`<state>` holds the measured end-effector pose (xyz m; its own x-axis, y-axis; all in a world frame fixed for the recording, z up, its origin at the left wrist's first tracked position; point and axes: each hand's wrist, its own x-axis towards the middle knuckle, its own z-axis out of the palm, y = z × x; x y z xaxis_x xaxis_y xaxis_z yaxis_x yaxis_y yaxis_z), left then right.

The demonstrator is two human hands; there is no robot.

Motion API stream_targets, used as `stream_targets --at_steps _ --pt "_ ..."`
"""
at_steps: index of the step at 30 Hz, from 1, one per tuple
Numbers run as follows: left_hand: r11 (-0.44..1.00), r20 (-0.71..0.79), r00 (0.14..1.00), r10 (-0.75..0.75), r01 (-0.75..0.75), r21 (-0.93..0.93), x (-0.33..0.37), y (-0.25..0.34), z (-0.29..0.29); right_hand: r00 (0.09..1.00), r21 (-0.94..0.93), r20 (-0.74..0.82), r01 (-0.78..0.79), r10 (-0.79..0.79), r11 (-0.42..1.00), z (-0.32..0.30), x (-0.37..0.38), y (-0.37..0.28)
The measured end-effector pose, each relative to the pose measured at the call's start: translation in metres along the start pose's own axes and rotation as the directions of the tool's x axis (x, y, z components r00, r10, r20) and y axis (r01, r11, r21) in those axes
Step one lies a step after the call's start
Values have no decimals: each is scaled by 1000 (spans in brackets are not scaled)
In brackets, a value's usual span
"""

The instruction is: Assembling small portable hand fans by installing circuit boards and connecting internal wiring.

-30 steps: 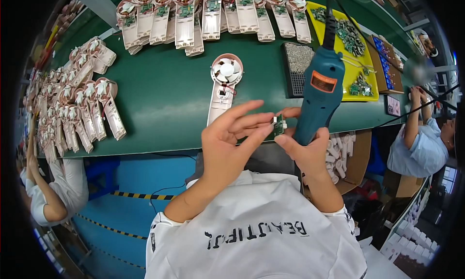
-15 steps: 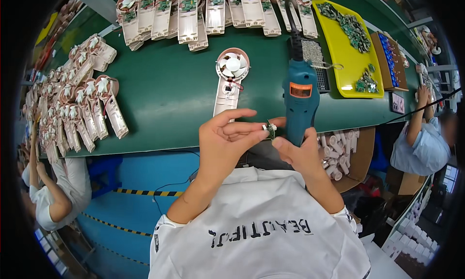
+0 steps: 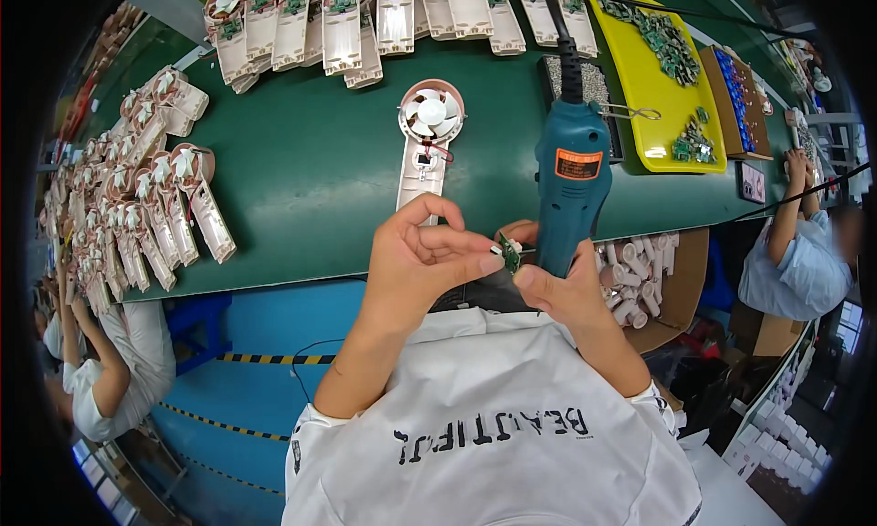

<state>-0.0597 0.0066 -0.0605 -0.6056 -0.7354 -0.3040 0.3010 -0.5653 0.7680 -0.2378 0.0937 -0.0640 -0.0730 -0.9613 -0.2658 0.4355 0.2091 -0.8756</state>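
Head view: L hand (image 3: 406, 265) w/ narrow grip, thumb + fingertips pinching L side of small green circuit board (image 3: 512, 252), white connectors on it; board is held up by the middle of table's near edge, btwn the two hands; R hand (image 3: 568, 288) has its grip wrapped round lower body of teal power driver (image 3: 574, 165), thumb + a fingertip also at board's R side; can't tell how firmly those press; driver stands roughly upright, label orange, black cord (image 3: 570, 64) leaving its top, wire loop (image 3: 630, 112) sticking out R; its lower end is hidden by R hand.

Table (image 3: 301, 160) is green; fan unit (image 3: 431, 115) lies just beyond L hand, white blades toward far edge, pale handle toward near edge, its end partly behind the fingers; row of open fan shells (image 3: 343, 32) w/ boards in them along far edge; big cluster of fan shells w/ white blades (image 3: 137, 188) toward L edge; toward far R corner, yellow tray (image 3: 662, 147) w/ loose green boards (image 3: 694, 147), black bin (image 3: 616, 138) of tiny silvery pcs partly behind driver, cardboard box (image 3: 720, 106) of blue parts; carton (image 3: 685, 293) of pale tubular parts below near edge, R side; co-workers at L (image 3: 119, 361) + R (image 3: 795, 261).
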Motion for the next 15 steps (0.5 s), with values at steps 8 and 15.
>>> stream_targets --at_steps 8,15 --pt "994 -41 996 85 -82 72 0 13 6 1000 24 -16 7 -6 1000 3 3 -1" --pt "256 219 830 512 -391 884 33 49 -34 995 55 -80 -53 57 997 -7 9 -2"
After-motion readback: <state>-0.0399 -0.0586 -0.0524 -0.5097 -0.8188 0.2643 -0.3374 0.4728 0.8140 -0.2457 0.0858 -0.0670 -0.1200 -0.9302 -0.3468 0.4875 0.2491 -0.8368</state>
